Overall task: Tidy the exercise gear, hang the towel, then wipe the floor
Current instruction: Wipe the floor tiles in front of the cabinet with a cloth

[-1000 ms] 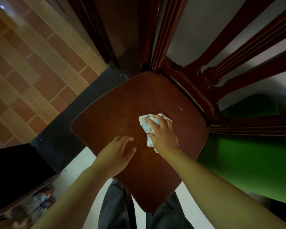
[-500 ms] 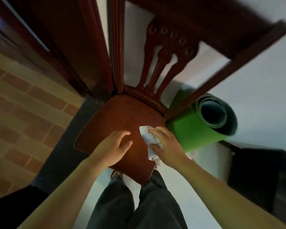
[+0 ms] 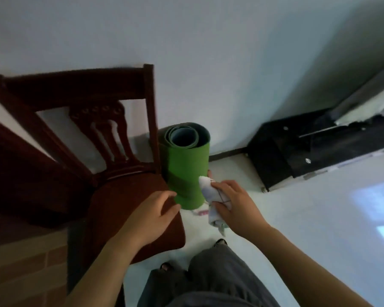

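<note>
Head view: the right hand [image 3: 236, 209] grips a crumpled white cloth [image 3: 208, 191], which covers its thumb side. The left hand [image 3: 152, 218] is relaxed with fingers apart, holding nothing; whether it touches the chair seat [image 3: 120, 202] below it is unclear. Between and just beyond both hands stands the rolled green mat [image 3: 184, 169], its foot partly hidden.

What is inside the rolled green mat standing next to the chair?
The mat shows at its open top only its own coiled layers, grey-blue on the inner face, around a hollow core. Nothing shows inside; the core's lower part is hidden by the mat's wall.
</note>
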A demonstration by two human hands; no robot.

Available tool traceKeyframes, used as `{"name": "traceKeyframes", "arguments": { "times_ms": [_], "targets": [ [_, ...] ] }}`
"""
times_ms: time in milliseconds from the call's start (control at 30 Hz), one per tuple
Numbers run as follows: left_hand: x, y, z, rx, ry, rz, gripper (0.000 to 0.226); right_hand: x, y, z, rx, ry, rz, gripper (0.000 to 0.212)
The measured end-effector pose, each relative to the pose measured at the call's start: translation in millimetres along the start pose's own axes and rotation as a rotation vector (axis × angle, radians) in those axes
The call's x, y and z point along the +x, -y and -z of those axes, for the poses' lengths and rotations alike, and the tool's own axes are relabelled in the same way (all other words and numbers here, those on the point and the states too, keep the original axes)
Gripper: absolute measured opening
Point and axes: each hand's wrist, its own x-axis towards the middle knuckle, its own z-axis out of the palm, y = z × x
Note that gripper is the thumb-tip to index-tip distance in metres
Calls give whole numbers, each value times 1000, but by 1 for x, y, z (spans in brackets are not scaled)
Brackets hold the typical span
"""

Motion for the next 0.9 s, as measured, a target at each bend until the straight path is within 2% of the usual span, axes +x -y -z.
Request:
{"name": "traceKeyframes", "arguments": {
  "times_ms": [233, 500, 633, 900],
  "targets": [
    [27, -64, -30, 154, 117, -166, 42, -58, -53, 38, 43, -176, -163, 41],
    [45, -164, -118, 316, 310, -285, 43, -138, -135, 80, 149, -287, -370, 42],
    [48, -220, -182, 399, 346, -318, 44, -197, -197, 120, 180, -369, -433, 42],
    [32, -377, -362, 443, 444, -516, 40, -337, -327, 203, 168, -559, -581, 37]
  ]
}}
